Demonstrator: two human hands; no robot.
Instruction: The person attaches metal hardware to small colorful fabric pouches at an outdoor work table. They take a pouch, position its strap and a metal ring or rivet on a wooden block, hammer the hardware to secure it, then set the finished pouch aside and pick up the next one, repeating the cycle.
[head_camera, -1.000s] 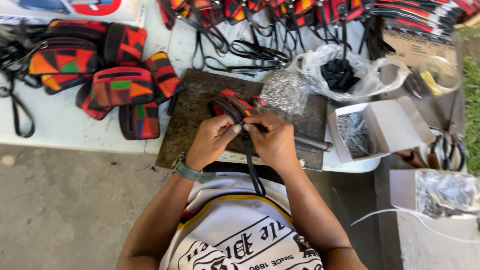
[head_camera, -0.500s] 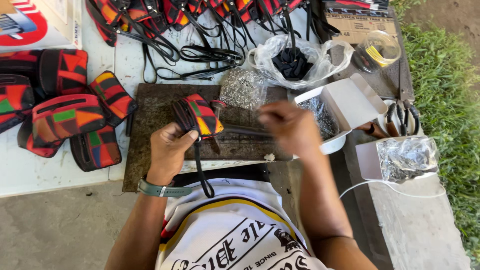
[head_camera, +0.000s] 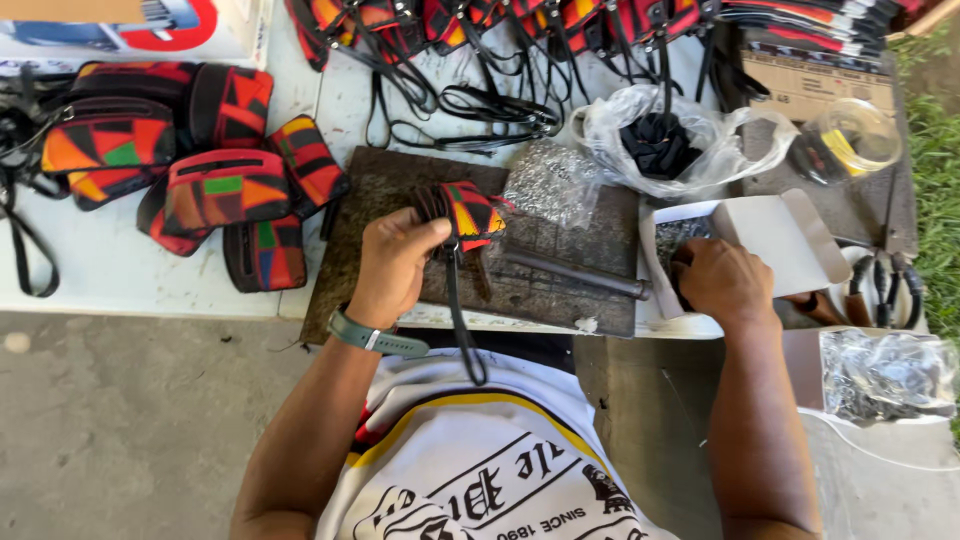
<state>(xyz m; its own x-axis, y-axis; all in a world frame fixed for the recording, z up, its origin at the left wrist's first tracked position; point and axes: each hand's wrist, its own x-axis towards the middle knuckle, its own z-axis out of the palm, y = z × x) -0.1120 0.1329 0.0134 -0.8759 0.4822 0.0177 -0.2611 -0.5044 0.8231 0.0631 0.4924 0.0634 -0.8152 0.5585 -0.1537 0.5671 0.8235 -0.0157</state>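
Over the dark wooden work board (head_camera: 560, 290), a small patchwork fabric pouch with a black strap (head_camera: 468, 212) is gripped by the left hand (head_camera: 395, 265). The right hand (head_camera: 722, 282) is curled inside the open white cardboard box (head_camera: 790, 240); whether anything is pinched cannot be told.

I'm seeing the right hand (head_camera: 722, 282) hiding the small box (head_camera: 760, 235)'s contents; my view is cropping the top pouches (head_camera: 500, 20).

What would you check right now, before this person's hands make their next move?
1. Left hand grips the colourful pouch: ok.
2. Pouch's black strap hangs free off the table edge: ok.
3. Right hand is at the small white box: ok.
4. Something picked up from the box: cannot tell, fingers hide it.
5. Metal rod lies flat on the dark work board: ok.
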